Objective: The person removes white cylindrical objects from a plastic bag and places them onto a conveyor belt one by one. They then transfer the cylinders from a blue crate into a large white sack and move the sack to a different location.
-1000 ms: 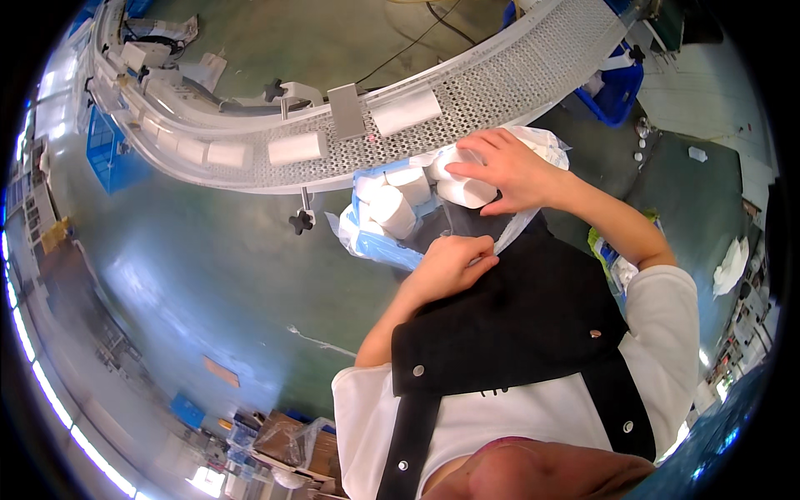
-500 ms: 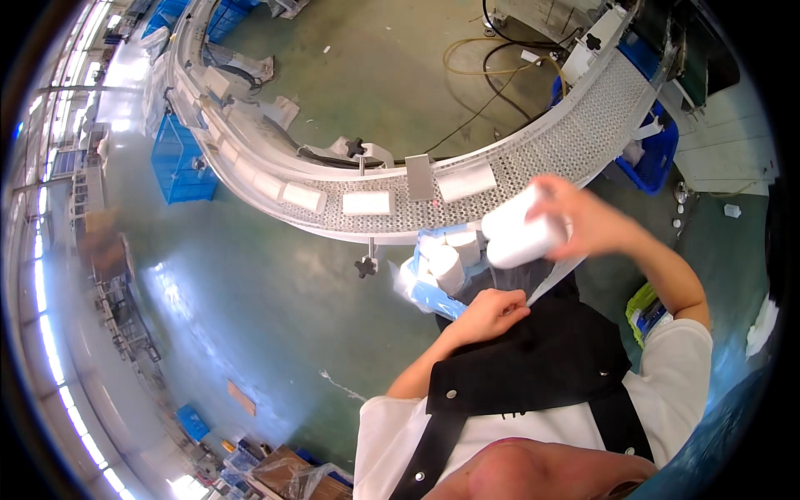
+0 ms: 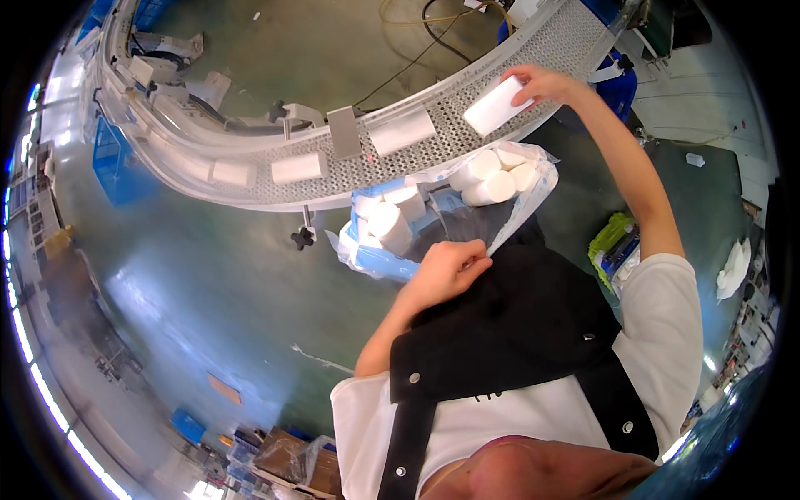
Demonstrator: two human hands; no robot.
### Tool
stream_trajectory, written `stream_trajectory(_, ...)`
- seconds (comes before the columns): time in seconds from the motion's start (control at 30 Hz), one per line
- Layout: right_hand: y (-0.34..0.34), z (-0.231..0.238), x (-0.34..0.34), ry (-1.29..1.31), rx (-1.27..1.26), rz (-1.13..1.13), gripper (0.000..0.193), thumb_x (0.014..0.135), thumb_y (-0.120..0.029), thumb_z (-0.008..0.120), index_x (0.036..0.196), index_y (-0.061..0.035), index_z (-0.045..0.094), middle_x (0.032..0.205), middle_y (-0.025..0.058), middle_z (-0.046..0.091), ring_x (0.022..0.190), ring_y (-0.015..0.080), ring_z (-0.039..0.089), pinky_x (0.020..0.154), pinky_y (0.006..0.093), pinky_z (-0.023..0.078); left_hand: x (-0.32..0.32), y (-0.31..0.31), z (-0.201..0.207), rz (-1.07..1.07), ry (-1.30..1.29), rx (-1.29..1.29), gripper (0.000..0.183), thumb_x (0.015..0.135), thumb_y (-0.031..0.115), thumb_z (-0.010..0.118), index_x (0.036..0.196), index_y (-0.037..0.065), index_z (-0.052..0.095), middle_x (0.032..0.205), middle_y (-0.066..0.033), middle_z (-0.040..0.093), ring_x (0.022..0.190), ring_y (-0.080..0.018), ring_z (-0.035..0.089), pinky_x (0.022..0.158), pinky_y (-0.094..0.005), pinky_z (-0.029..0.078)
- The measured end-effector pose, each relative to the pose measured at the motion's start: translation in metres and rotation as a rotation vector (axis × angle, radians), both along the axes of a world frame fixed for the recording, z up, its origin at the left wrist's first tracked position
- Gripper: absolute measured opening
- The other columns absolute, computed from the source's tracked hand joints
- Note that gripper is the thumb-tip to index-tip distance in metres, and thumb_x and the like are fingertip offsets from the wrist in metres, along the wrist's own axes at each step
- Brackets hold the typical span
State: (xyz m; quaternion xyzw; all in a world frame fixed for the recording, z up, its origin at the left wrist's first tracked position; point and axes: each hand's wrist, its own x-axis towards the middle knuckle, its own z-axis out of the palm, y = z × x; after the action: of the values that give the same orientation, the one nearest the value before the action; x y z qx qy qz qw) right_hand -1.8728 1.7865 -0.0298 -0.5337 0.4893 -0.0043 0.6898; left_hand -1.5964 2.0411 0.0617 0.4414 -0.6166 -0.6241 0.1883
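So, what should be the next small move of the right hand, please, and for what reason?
Probably the right hand should settle its white roll onto the belt and loosen its grip. The roll is already at the belt, though full contact is hard to tell, and similar rolls lie spaced along it. The left hand holds the bag's edge.

rolls (image 3: 388, 225): plain white
bag (image 3: 385, 267): clear film, blue patches on its left side
belt (image 3: 454, 112): pale grey, dotted with a mesh of small holes
plate (image 3: 343, 133): flat grey
near knob (image 3: 302, 239): black
apron (image 3: 500, 325): black, silvery studs (image 3: 414, 378)
shirt (image 3: 658, 312): white
floor (image 3: 204, 200): green, bluish sheen on the left
far left crate (image 3: 111, 158): see-through blue
right bundle (image 3: 603, 237): lime green
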Motion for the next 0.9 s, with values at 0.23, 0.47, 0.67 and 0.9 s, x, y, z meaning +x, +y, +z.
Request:
stream_trajectory(0.23, -0.045, 0.025, -0.076, 0.252, -0.229, -0.046, 0.043, 0.074, -0.026, 0.067, 0.114, -0.0140, 0.053, 0.096, 0.0013, 0.060, 0.085, 0.0121, 0.056, 0.062, 0.0263, 0.050, -0.005, -0.003, -0.005, 0.040, 0.038, 0.031, 0.015, 0.078, 0.010, 0.064, 0.074, 0.000, 0.052, 0.059, -0.0136, 0.052, 0.053, -0.0267, 0.050, 0.051, -0.0329, 0.041)
stream_trajectory(0.47, -0.067, -0.034, -0.099, 0.424, -0.416, -0.044, 0.046, 0.076, -0.032, 0.066, 0.116, -0.0142, 0.053, 0.089, 0.0027, 0.060, 0.075, 0.0109, 0.054, 0.056, 0.0270, 0.044, -0.008, -0.012, -0.002, -0.011, 0.008, 0.047, 0.014, 0.078, 0.008, 0.064, 0.074, 0.000, 0.053, 0.058, -0.0126, 0.050, 0.050, -0.0230, 0.048, 0.051, -0.0310, 0.041)
stream_trajectory(0.67, -0.059, -0.076, -0.094, 0.611, -1.084, 0.325, 0.055, 0.067, -0.024, 0.070, 0.118, -0.0130, 0.053, 0.112, 0.0122, 0.055, 0.103, 0.0257, 0.052, 0.083, 0.0398, 0.043, -0.011, -0.013, -0.002, -0.006, -0.010, 0.039, 0.014, 0.078, 0.007, 0.063, 0.073, 0.000, 0.053, 0.057, -0.0119, 0.049, 0.049, -0.0218, 0.046, 0.049, -0.0308, 0.039)
stream_trajectory(0.9, 0.004, -0.033, 0.030, 0.557, -1.210, 0.971, 0.062, 0.057, -0.019, 0.075, 0.114, -0.0113, 0.053, 0.113, 0.0107, 0.052, 0.114, 0.0262, 0.045, 0.092, 0.0433, 0.037, -0.012, -0.013, -0.001, 0.007, -0.005, 0.047, 0.014, 0.078, 0.007, 0.063, 0.073, -0.001, 0.053, 0.056, -0.0113, 0.048, 0.048, -0.0199, 0.045, 0.048, -0.0303, 0.038)
